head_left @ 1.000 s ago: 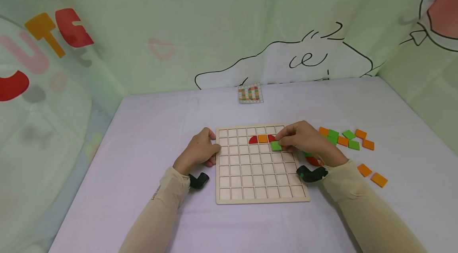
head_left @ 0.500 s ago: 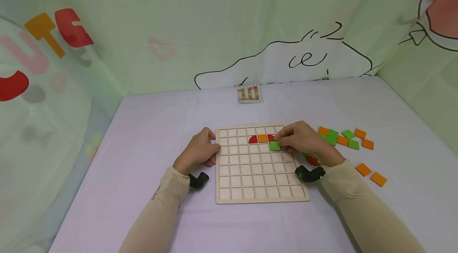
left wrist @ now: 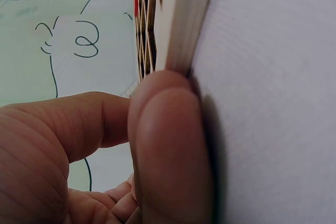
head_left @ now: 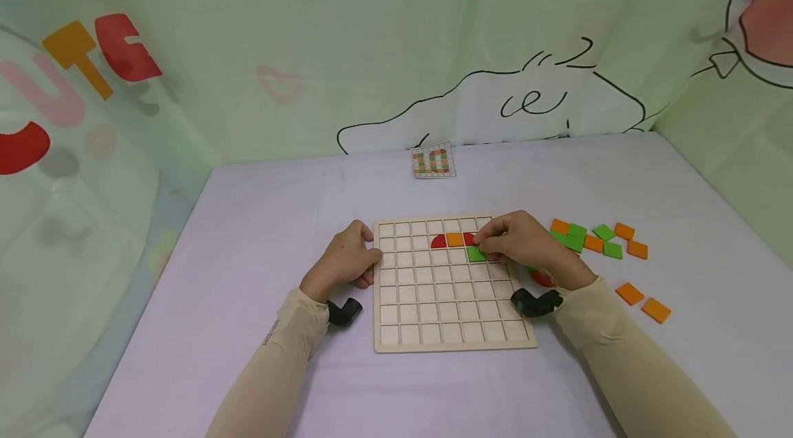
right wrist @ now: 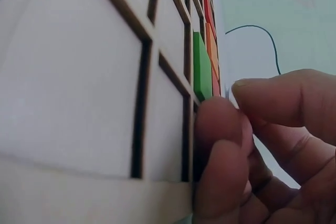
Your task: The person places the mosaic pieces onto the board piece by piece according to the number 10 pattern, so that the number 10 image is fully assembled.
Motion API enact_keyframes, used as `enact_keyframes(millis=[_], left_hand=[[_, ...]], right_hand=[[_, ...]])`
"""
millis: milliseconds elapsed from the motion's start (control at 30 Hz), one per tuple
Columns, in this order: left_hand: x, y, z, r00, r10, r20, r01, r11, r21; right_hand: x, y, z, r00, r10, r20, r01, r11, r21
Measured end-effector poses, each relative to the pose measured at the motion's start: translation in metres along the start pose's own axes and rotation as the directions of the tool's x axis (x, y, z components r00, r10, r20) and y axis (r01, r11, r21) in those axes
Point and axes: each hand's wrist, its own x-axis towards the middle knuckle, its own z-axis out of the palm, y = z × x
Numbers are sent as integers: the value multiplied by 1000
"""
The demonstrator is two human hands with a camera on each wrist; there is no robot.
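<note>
A pale wooden grid board [head_left: 442, 347] lies flat on the table. Against its left edge rest the bent thumb and fingers of my left hand [head_left: 343, 255]; the left wrist view shows a fingertip [left wrist: 170, 114] pressed to the board's side. My right hand [head_left: 520, 242] pinches a green square tile [head_left: 476, 254] at its right end, over a cell in the third row. In the right wrist view the green tile [right wrist: 202, 66] stands slightly proud of the grid. Behind it are a red rounded piece [head_left: 438, 242], an orange square tile [head_left: 455, 240] and another red piece [head_left: 469, 239], partly hidden by my fingers.
Loose green tiles [head_left: 604, 233] and orange tiles [head_left: 630, 293] lie scattered to the right of the board. A red piece [head_left: 542, 278] shows beneath my right wrist. At the back of the table lies a small pattern card [head_left: 434, 161], before a printed curtain [head_left: 372, 32].
My right hand has moved slightly left with the green tile, which now sits lower and more in line with its cell. The left hand has stayed at the board's edge.
</note>
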Motion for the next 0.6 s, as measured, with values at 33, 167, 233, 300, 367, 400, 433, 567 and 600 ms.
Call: enact_keyframes(millis=[33, 167, 233, 300, 367, 400, 433, 567, 600], left_hand=[[0, 0, 0, 1000, 0, -1, 0, 1000, 2], [1, 0, 0, 1000, -5, -4, 5, 1000, 7], [1, 0, 1, 1000, -7, -3, 7, 1000, 6], [1, 0, 1, 1000, -7, -2, 7, 1000, 3], [1, 0, 1, 1000, -8, -2, 8, 1000, 0], [1, 0, 1, 1000, -9, -2, 9, 1000, -1], [1, 0, 1, 1000, -10, -1, 10, 1000, -2], [1, -1, 0, 1000, -9, 2, 9, 1000, 2], [1, -2, -1, 1000, -8, 2, 8, 1000, 5]], right_hand=[[-1, 0, 0, 1000, -2, -5, 2, 1000, 2], [-5, 4, -4, 999, -17, -34, 18, 999, 32], [-8, 7, -8, 999, -12, -51, 14, 998, 56], [-12, 12, -13, 998, 0, -69, 5, 998, 70], [-15, 18, -20, 996, 18, -89, -11, 998, 69], [-16, 21, -24, 995, 28, -98, -23, 998, 55], [-18, 24, -29, 994, 38, -107, -34, 999, 38], [-24, 36, -47, 988, 87, -128, -86, 996, 14], [-25, 40, -52, 986, 97, -134, -96, 995, 14]])
